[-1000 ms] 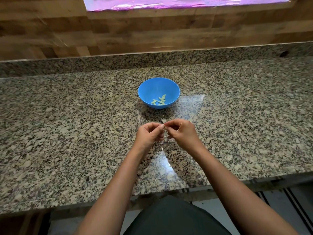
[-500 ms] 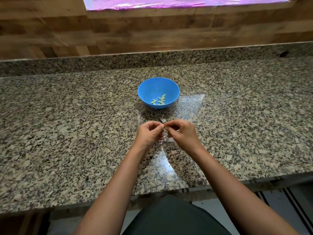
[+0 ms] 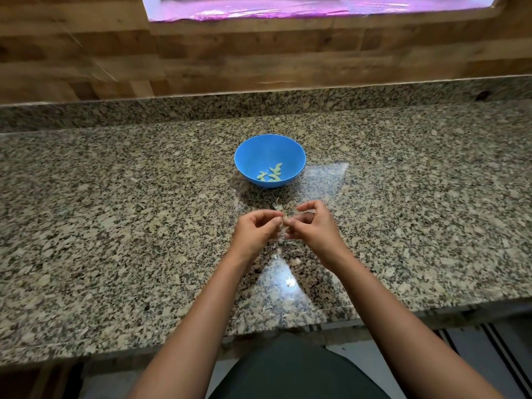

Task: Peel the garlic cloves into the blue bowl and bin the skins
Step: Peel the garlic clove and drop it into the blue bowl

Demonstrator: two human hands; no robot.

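Hands, two, brought together above the near middle of the desk.
- Left hand (image 3: pixel 254 230): fingers curled, tips pinching one end of a garlic clove (image 3: pixel 286 220).
- Right hand (image 3: pixel 312 226): thumb and lower fingers pinching the other end, index finger lifted clear in an arc.
- Garlic clove: I see only a pale sliver between the fingertips. I cannot tell how much skin is left on it.
- Skin scrap (image 3: pixel 277 207): small and pale, lying on the desk just beyond the hands, between them and the bowl.
- Blue bowl (image 3: pixel 250 156): upright on the desk beyond the hands, near them but apart.
- Peeled cloves (image 3: pixel 272 173): I count about four, pale yellow-green, at the bottom of the bowl towards its near right side.
- Desk (image 3: pixel 115 226): speckled granite, with a low lip of the same stone along the back and a patch of glare under the wrists.
- Wall (image 3: pixel 259 59): wood panels behind the desk.
- Window (image 3: pixel 288 7): a pink-violet strip at the top edge.
- Dark garment (image 3: pixel 288 370): below the desk front.
- Striped mat (image 3: pixel 503 355): on the floor, lower right.
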